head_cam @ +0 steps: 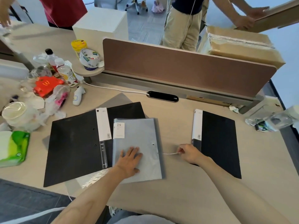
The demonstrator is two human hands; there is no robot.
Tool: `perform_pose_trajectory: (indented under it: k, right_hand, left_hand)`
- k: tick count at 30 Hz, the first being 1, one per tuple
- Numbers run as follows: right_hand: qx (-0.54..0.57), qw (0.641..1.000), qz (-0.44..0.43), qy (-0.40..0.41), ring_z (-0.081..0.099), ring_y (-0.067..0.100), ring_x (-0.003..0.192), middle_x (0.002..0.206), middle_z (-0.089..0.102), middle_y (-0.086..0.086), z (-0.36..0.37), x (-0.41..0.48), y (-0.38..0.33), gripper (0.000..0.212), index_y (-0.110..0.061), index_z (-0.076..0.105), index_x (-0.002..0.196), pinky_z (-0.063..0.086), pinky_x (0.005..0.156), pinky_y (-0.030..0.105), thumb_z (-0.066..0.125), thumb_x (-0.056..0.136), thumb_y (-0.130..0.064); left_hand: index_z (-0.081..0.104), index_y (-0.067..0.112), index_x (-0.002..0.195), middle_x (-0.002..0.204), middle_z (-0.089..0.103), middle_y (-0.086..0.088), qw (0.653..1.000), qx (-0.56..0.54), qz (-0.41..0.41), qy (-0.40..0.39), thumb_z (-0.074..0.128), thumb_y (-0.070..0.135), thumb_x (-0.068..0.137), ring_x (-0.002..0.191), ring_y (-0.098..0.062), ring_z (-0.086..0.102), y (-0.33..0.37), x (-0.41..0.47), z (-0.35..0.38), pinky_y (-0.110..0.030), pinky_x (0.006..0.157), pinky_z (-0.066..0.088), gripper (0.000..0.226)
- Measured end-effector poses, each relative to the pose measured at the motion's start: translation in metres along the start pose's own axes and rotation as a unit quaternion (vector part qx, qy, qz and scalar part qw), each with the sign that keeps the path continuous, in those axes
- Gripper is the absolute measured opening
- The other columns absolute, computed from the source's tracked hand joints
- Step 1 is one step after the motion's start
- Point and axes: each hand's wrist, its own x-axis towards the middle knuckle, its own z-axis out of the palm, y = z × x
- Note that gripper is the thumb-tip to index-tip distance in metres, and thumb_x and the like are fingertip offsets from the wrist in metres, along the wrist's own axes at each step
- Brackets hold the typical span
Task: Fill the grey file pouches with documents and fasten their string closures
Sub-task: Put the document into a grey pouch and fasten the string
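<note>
My left hand (129, 160) is flat, fingers straight, pinning the grey pouch (137, 143) mid-desk so it won't slide. My right hand (188, 153) pinches the string (169, 153) taut, ready to wind round the 1 button (153, 144).

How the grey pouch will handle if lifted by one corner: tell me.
Probably floppy: the grey pouch looks like thin translucent plastic. Likely light, since it lies slim and flat. It may slide, as it rests partly on a smooth black folder; the left hand presses it while the right hand pinches its string.
</note>
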Motion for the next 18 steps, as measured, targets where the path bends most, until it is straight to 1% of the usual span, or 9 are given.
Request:
perform_pose_trajectory:
  k: [3, 6, 9, 11, 12, 13, 14, 17, 18]
  right_hand:
    - [0.038, 0.997, -0.037, -0.051, 0.059, 0.015, 0.092, 0.093, 0.062, -0.005, -0.006, 0.001, -0.004, 0.016, -0.023, 0.064, 0.085, 0.048, 0.079, 0.025, 0.053, 0.089, -0.012]
    - [0.051, 0.991, -0.073, -0.099, 0.057, 0.012, 0.089, 0.094, 0.061, -0.006, -0.015, 0.002, -0.007, 0.011, -0.025, 0.062, 0.087, 0.044, 0.074, 0.020, 0.054, 0.092, -0.021]
    - [0.071, 0.985, -0.090, -0.126, 0.057, 0.011, 0.084, 0.092, 0.064, -0.003, -0.023, 0.005, -0.012, 0.012, -0.017, 0.064, 0.089, 0.046, 0.075, 0.025, 0.058, 0.092, -0.027]
    - [0.095, 0.983, -0.096, -0.126, 0.057, 0.011, 0.079, 0.090, 0.067, 0.003, -0.025, 0.009, -0.015, 0.016, -0.016, 0.066, 0.088, 0.050, 0.075, 0.030, 0.060, 0.091, -0.030]
    - [0.104, 0.981, -0.102, -0.126, 0.057, 0.012, 0.077, 0.090, 0.067, 0.005, -0.025, 0.012, -0.017, 0.013, -0.020, 0.065, 0.084, 0.050, 0.075, 0.031, 0.061, 0.090, -0.031]
    - [0.110, 0.979, -0.109, -0.130, 0.057, 0.012, 0.076, 0.088, 0.067, 0.005, -0.023, 0.016, -0.019, 0.011, -0.024, 0.063, 0.081, 0.050, 0.074, 0.030, 0.061, 0.090, -0.030]
    - [0.118, 0.977, -0.116, -0.136, 0.057, 0.012, 0.075, 0.086, 0.067, 0.004, -0.021, 0.019, -0.023, 0.011, -0.026, 0.062, 0.080, 0.049, 0.074, 0.030, 0.061, 0.090, -0.029]
    - [0.135, 0.972, -0.124, -0.146, 0.059, 0.012, 0.079, 0.086, 0.067, 0.000, -0.010, 0.031, -0.036, 0.008, -0.021, 0.065, 0.085, 0.051, 0.079, 0.033, 0.062, 0.090, -0.025]
    - [0.138, 0.972, -0.123, -0.145, 0.059, 0.012, 0.079, 0.087, 0.068, 0.001, -0.006, 0.035, -0.041, 0.009, -0.016, 0.067, 0.087, 0.052, 0.079, 0.032, 0.062, 0.090, -0.023]
  left_hand:
    - [0.015, 0.026, 0.150, 0.162, -0.002, 0.000, 1.000, -0.015, 0.023, 0.011, 0.050, 0.036, 0.092, 0.149, -0.021, -0.001, 0.012, 0.017, -0.011, -0.056, 0.115, 0.014, 0.069]
    - [0.010, 0.030, 0.151, 0.162, -0.005, 0.002, 1.000, -0.007, 0.018, 0.012, 0.045, 0.036, 0.094, 0.149, -0.020, -0.001, 0.023, 0.029, -0.014, -0.054, 0.115, 0.013, 0.068]
    - [-0.004, 0.032, 0.151, 0.162, -0.009, 0.001, 0.999, 0.023, 0.030, 0.005, 0.040, 0.036, 0.095, 0.150, -0.023, -0.001, 0.026, 0.030, -0.010, -0.058, 0.115, 0.014, 0.071]
    - [-0.014, 0.034, 0.149, 0.161, 0.016, -0.002, 0.996, 0.046, 0.061, 0.035, 0.038, 0.040, 0.090, 0.146, -0.029, 0.023, 0.026, 0.026, -0.008, -0.062, 0.105, 0.034, 0.078]
    - [-0.014, 0.031, 0.149, 0.155, 0.034, -0.003, 0.997, 0.045, 0.061, 0.018, 0.037, 0.045, 0.084, 0.137, -0.029, 0.041, 0.025, 0.025, -0.003, -0.060, 0.093, 0.047, 0.084]
    - [-0.011, 0.028, 0.150, 0.149, 0.044, -0.002, 0.996, 0.066, 0.062, 0.014, 0.036, 0.049, 0.078, 0.128, -0.028, 0.053, 0.022, 0.025, 0.006, -0.056, 0.082, 0.055, 0.088]
    - [-0.005, 0.026, 0.151, 0.151, 0.041, -0.002, 0.995, 0.079, 0.059, 0.016, 0.035, 0.051, 0.076, 0.125, -0.026, 0.056, 0.021, 0.025, 0.016, -0.053, 0.078, 0.057, 0.089]
    - [0.020, 0.031, 0.150, 0.162, -0.001, -0.003, 0.986, 0.109, 0.106, 0.070, 0.035, 0.052, 0.080, 0.130, -0.027, 0.051, 0.024, 0.018, 0.029, -0.054, 0.086, 0.052, 0.075]
    - [0.025, 0.033, 0.148, 0.162, -0.002, -0.003, 0.984, 0.108, 0.116, 0.079, 0.035, 0.052, 0.081, 0.132, -0.027, 0.049, 0.023, 0.016, 0.031, -0.054, 0.089, 0.050, 0.071]
